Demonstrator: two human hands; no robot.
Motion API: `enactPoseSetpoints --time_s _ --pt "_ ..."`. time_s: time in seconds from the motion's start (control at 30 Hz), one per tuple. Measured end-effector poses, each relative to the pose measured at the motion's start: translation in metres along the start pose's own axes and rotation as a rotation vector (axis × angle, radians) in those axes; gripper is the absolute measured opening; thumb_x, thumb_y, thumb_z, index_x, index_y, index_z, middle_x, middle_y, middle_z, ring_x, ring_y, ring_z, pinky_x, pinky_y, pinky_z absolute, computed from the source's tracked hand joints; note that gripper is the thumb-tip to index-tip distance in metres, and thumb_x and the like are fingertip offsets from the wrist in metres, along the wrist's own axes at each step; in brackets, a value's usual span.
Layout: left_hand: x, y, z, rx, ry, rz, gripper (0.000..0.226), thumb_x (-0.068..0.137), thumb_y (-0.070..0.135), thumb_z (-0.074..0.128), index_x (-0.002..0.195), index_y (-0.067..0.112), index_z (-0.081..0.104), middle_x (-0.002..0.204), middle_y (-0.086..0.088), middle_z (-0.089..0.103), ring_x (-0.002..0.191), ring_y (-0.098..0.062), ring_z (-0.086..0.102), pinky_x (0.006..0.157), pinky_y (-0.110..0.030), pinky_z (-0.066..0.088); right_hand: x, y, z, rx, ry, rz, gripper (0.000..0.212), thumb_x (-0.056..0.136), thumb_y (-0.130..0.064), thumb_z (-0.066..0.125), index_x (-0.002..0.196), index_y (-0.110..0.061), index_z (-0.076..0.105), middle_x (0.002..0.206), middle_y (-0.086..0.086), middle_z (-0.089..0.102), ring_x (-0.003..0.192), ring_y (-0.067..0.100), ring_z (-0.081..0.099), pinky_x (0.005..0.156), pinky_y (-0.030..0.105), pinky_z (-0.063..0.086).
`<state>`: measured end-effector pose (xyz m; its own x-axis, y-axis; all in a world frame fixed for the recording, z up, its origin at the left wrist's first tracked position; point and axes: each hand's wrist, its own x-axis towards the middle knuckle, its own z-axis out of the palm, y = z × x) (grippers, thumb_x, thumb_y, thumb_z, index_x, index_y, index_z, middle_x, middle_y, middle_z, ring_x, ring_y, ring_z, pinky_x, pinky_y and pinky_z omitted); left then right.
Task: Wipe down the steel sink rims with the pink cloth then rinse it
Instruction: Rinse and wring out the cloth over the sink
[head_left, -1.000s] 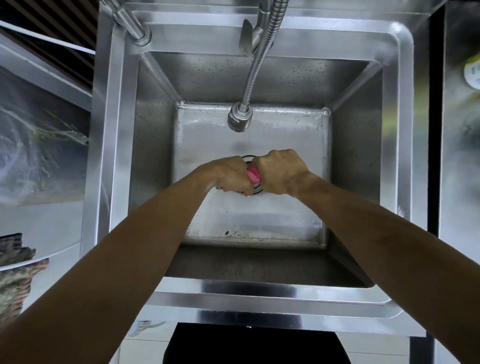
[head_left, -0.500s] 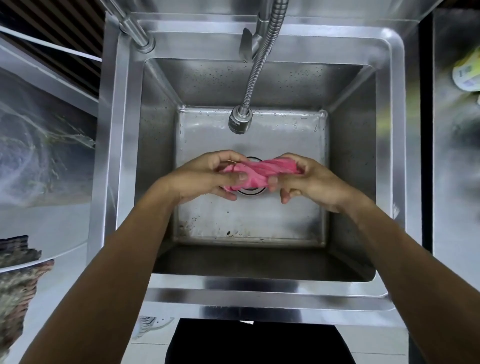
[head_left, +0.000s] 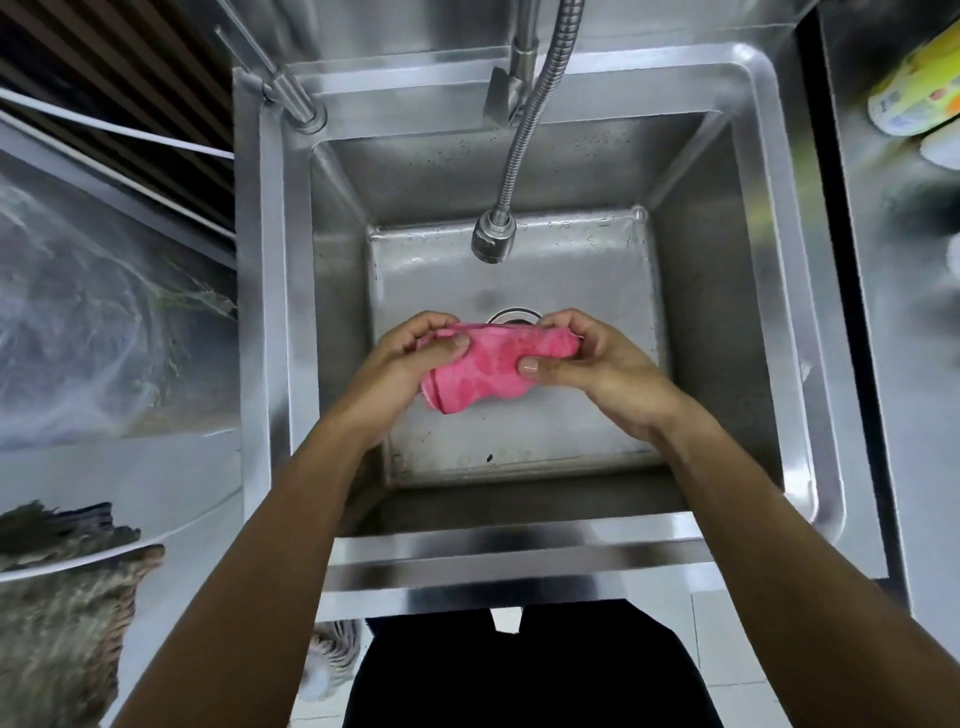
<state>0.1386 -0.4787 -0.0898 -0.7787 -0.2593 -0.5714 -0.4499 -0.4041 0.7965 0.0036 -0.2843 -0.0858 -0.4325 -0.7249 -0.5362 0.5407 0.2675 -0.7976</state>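
A pink cloth (head_left: 488, 366) hangs stretched between my two hands over the basin of the steel sink (head_left: 519, 551). My left hand (head_left: 405, 364) pinches its left end with thumb and curled fingers. My right hand (head_left: 597, 364) pinches the right end the same way. The cloth is partly unfolded and sags in the middle, just in front of the drain (head_left: 511, 315). The flexible spray faucet (head_left: 493, 236) hangs above the basin behind the cloth, and I see no water running from it.
A second steel tap (head_left: 291, 98) stands at the sink's back left corner. A yellow-green packet (head_left: 919, 88) lies on the steel counter to the right. To the left are a glass surface and a woven basket (head_left: 62, 613). Tiled floor shows below the sink's front rim.
My hands were clenched together round the bunched cloth over the drain. They have moved apart, and the cloth is now spread out between them.
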Motion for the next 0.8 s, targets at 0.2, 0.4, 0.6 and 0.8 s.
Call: enactPoseSetpoints --time_s 0.2,0.4,0.6,0.8 --pt "-0.008 0.008 0.007 0.038 0.044 0.02 0.051 0.071 0.032 0.093 0.113 0.019 0.068 0.108 -0.006 0.075 0.098 -0.026 0.073 0.074 -0.041 0.062 -0.004 0.003 0.044 -0.026 0.321 -0.023 0.014 0.094 -0.03 0.075 0.098 -0.017 0.075 0.092 0.001 0.076 0.09 0.019 0.072 0.073 0.034 0.06" --pt "-0.017 0.015 -0.014 0.083 0.007 0.001 0.041 0.081 0.01 0.085 0.114 0.028 0.067 0.111 0.0 0.071 0.089 -0.022 0.071 0.05 -0.029 0.052 -0.013 0.005 0.052 0.071 0.311 -0.117 0.033 0.088 0.001 0.075 0.118 -0.013 0.07 0.107 0.005 0.074 0.093 0.013 0.069 0.073 0.027 0.058" --pt "-0.02 0.02 -0.03 -0.058 -0.165 0.015 0.056 0.071 -0.003 0.082 0.116 0.029 0.068 0.114 0.001 0.068 0.091 -0.019 0.068 0.057 -0.031 0.058 -0.025 -0.003 0.054 0.091 0.074 0.328 0.054 0.08 -0.042 0.078 0.12 -0.006 0.07 0.109 0.014 0.077 0.095 0.025 0.074 0.071 0.024 0.06" --pt "-0.018 0.02 -0.02 0.014 -0.11 -0.103 0.039 0.073 0.027 0.083 0.109 0.025 0.07 0.12 -0.009 0.07 0.101 -0.022 0.073 0.082 -0.036 0.061 -0.025 0.005 0.064 -0.099 0.359 -0.042 0.027 0.094 -0.009 0.072 0.12 -0.017 0.072 0.102 0.001 0.079 0.088 0.017 0.073 0.066 0.026 0.059"
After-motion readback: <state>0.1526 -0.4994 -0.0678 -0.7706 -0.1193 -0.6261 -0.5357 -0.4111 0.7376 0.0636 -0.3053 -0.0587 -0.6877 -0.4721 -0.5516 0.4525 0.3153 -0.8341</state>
